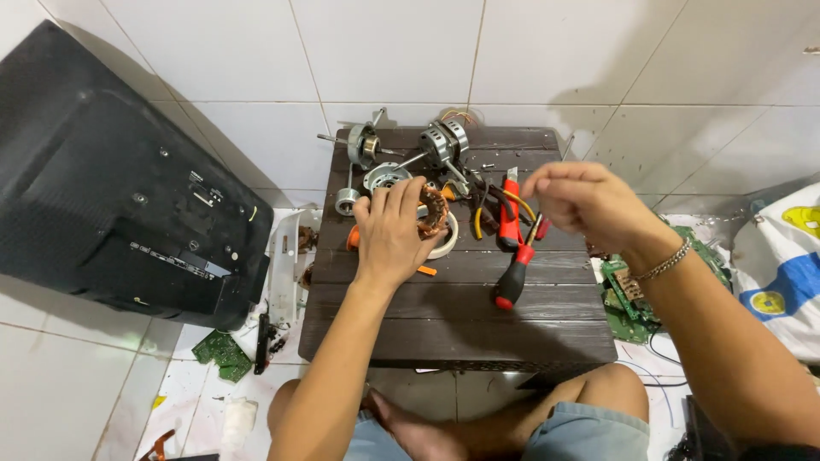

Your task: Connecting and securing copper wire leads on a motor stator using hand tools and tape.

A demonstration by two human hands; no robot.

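Note:
My left hand (391,230) rests palm down on a motor stator with copper windings (435,209), which sits on a white ring (446,243) on the small dark wooden table (453,316). My right hand (585,201) hovers above the table's right side with fingers pinched together; whether it holds a fine wire is too small to tell. A red-and-black screwdriver (514,277) lies just below it, beside red-handled pliers (510,213). A metal bracelet circles my right wrist.
Dismantled motor parts (444,143) and a rotor with shaft (363,145) lie at the table's far edge. A black television back (111,188) leans at left. Green circuit boards (628,294) lie on the floor right, another (222,352) left. My knees sit under the table's near edge.

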